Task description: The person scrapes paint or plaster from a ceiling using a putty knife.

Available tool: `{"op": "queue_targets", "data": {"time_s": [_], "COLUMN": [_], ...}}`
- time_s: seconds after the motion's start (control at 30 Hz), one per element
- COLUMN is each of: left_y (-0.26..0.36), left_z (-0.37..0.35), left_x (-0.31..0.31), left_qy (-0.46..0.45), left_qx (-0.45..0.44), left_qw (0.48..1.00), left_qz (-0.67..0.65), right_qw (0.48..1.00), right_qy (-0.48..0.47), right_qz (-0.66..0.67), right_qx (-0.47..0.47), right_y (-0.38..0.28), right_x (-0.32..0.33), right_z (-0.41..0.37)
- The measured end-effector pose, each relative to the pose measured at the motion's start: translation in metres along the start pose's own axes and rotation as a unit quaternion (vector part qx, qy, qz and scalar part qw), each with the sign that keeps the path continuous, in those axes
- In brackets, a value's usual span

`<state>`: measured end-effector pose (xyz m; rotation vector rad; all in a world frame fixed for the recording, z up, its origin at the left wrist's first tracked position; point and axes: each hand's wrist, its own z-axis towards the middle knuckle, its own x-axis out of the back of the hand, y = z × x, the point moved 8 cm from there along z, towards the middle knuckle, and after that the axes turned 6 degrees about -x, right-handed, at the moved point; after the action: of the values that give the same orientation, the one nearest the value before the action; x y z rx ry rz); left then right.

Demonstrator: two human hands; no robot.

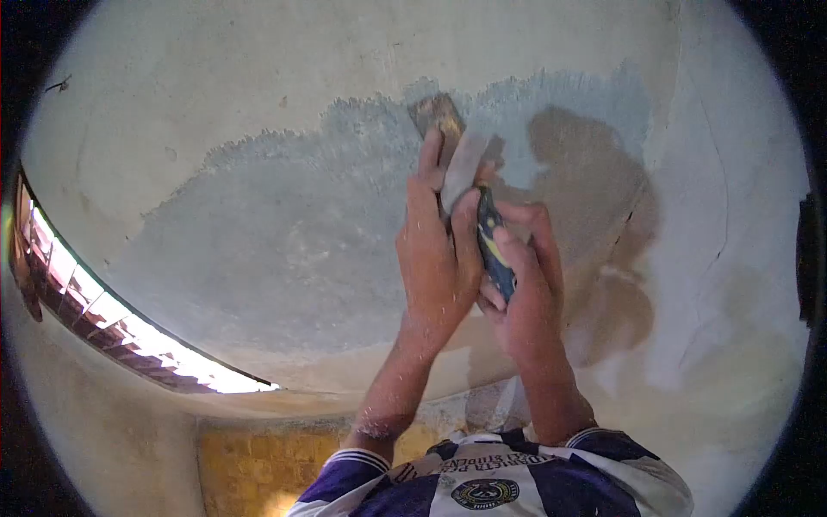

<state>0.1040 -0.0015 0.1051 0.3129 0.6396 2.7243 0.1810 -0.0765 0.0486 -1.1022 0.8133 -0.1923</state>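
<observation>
My left hand point(435, 250) is raised in front of the wall, its fingers closed round a flat, stained scraper point(437, 114) whose squarish end sticks up past the fingertips. Close beside it, my right hand point(532, 280) grips the dark blue and yellow handle of a putty knife point(497, 246). The pale, slightly blurred blade point(466, 164) of this knife slants up against the scraper and my left fingers. White dust specks cover my left wrist. The lower part of the scraper is hidden behind my left hand.
Behind my hands, the pale wall point(258, 77) carries a broad, ragged-edged grey patch point(284, 207). Shadows of my body fall on its right side. A curved-looking barred opening point(112, 314) lets in bright light at left. Cracks point(722, 215) run down the right wall.
</observation>
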Motion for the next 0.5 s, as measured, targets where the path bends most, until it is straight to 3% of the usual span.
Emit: {"op": "queue_targets", "data": {"time_s": [0.17, 0.27, 0.33, 0.5], "left_y": [0.006, 0.015, 0.015, 0.006], "left_z": [-0.013, 0.007, -0.003, 0.004], "left_x": [0.004, 0.004, 0.002, 0.002], "left_qy": [-0.013, -0.027, -0.019, -0.012], "left_qx": [-0.088, 0.016, 0.002, 0.000], "left_qw": [0.994, 0.999, 1.000, 0.999], "left_qz": [0.056, 0.016, -0.015, 0.052], "right_qw": [0.999, 0.999, 0.999, 0.998], "right_qy": [-0.029, -0.028, -0.015, 0.052], "right_qz": [0.031, 0.043, 0.047, -0.018], "right_qx": [-0.026, -0.014, -0.011, 0.040], "right_y": [0.001, -0.013, -0.010, 0.000], "right_x": [0.003, -0.006, -0.002, 0.001], "right_z": [-0.017, -0.012, -0.015, 0.000]}}
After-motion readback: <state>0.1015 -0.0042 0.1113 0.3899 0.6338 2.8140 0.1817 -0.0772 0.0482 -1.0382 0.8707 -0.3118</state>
